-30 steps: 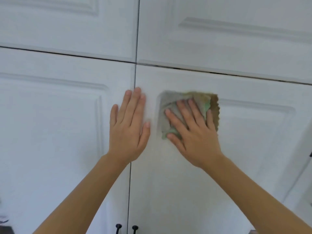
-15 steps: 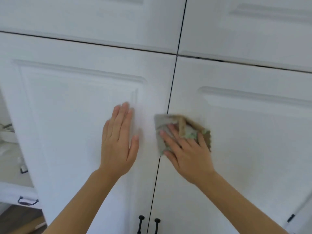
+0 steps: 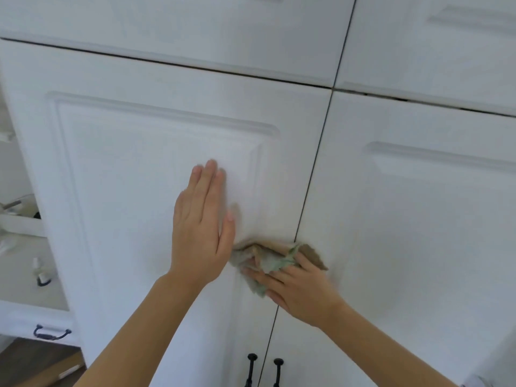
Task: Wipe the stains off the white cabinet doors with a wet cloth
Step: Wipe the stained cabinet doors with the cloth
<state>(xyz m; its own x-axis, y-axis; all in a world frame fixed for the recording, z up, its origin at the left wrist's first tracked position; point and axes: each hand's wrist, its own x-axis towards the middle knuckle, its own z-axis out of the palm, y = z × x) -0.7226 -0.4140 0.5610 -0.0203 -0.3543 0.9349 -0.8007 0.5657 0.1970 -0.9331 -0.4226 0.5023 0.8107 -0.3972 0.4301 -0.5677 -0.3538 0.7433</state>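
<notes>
A: While I look down from the head camera, what are the hands doing?

B: My left hand (image 3: pixel 201 227) lies flat on the left cabinet door (image 3: pixel 134 191), fingers straight and close together, palm against the panel. It holds nothing.

A: And the other one?

B: My right hand (image 3: pixel 300 289) presses a crumpled cloth (image 3: pixel 268 259) against the doors. The fingers lie fairly straight over the cloth, pushing it rather than gripping it, as far as I can see.

A: Where exactly is the cloth?

B: Just right of my left hand's thumb side, touching or nearly touching it. It is tan and pale green, bunched up, and it straddles the dark seam (image 3: pixel 312 174) between the left door and the right cabinet door (image 3: pixel 418 233).

A: Anything else near the hands?

B: Below both hands, two black handles (image 3: pixel 265 368) flank the seam. Far to the left of my left hand, a drawer pull (image 3: pixel 51 333) sits on a white front.
</notes>
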